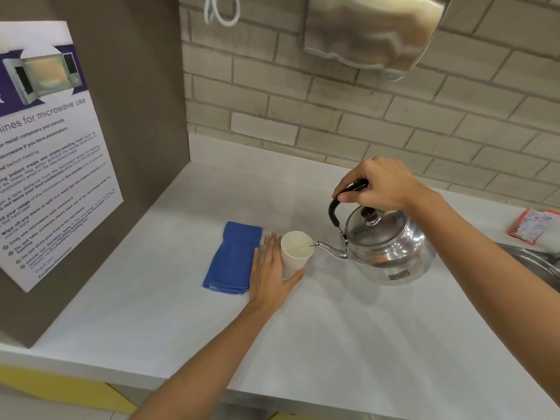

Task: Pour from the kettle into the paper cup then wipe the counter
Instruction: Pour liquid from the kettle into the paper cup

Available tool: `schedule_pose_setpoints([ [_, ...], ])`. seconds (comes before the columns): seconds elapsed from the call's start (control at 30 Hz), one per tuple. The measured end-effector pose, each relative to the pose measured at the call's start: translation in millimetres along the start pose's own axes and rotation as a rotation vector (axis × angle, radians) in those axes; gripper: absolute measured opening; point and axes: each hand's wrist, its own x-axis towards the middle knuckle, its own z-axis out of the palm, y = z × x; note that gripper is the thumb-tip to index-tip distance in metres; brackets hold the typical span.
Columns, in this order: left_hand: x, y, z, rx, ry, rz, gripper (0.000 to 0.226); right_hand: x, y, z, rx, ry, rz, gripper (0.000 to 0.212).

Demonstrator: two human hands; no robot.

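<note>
A shiny steel kettle (pixel 389 247) with a black handle hangs tilted above the white counter (pixel 333 328), its spout tip at the rim of the white paper cup (pixel 295 253). My right hand (pixel 381 184) grips the kettle's handle from above. My left hand (pixel 271 275) wraps the cup's left side and base, fingers flat against it and thumb in front. The cup stands upright on the counter. A folded blue cloth (pixel 231 259) lies flat just left of my left hand.
A brown side panel with a microwave-use poster (pixel 51 159) walls off the left. A brick-tiled wall and a steel dispenser (pixel 372 31) are behind. A red-and-white packet (pixel 533 225) and a sink edge (pixel 536 262) sit at the right.
</note>
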Motion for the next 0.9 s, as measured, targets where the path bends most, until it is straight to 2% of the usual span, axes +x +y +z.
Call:
schedule_pose_setpoints([
  [0.9, -1.1, 0.6, -0.6, 0.056, -0.01, 0.001, 0.095, 1.4, -1.9, -0.8, -0.009, 0.001, -0.009, 0.013],
])
